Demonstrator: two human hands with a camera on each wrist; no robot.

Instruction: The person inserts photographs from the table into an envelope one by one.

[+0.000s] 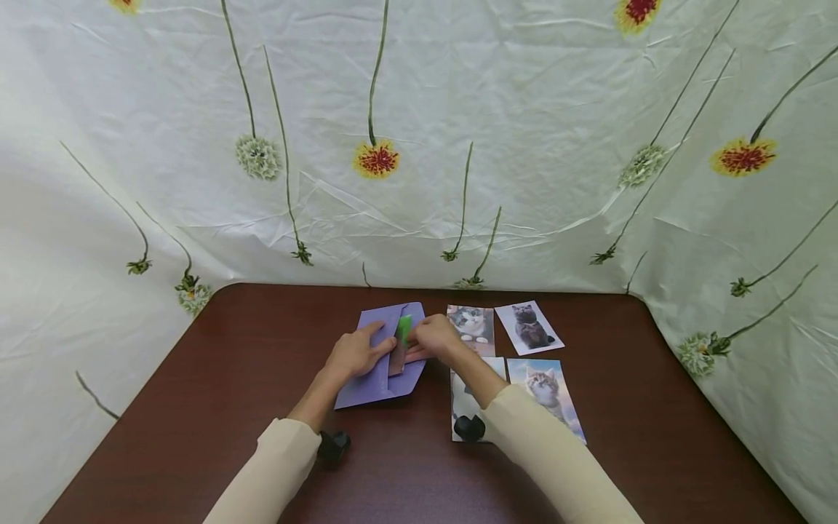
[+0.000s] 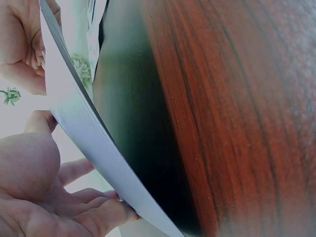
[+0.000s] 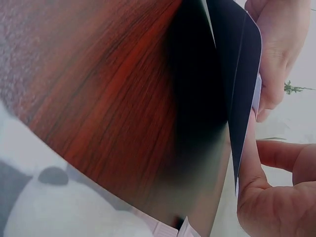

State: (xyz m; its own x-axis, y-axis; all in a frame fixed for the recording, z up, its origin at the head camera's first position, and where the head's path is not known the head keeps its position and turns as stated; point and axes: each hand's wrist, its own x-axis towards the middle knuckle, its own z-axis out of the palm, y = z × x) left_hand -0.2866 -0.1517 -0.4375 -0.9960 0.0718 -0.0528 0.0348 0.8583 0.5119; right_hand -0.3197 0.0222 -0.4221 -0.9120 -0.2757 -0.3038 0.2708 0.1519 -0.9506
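Note:
A lavender envelope (image 1: 366, 389) lies near the middle of the table, turned slightly. My left hand (image 1: 356, 353) rests on its left part, fingers spread and thumb beside the opening. In the left wrist view those fingers (image 2: 106, 212) lie along the envelope's pale face (image 2: 94, 128). A narrow strip of a picture card (image 1: 397, 356), green above and brown below, shows at the opening. My right hand (image 1: 437, 338) pinches the card's right side over the flap. The right wrist view shows the dark flap (image 3: 242, 74) beside my right fingers (image 3: 251, 163).
Several cat pictures lie right of the envelope: a cat with white paws (image 1: 481, 342), a grey cat (image 1: 530, 327), a kitten on blue (image 1: 546, 386), and one (image 1: 461, 389) partly under my right forearm. A flower-printed white cloth (image 1: 419, 233) hangs behind the table (image 1: 262, 320).

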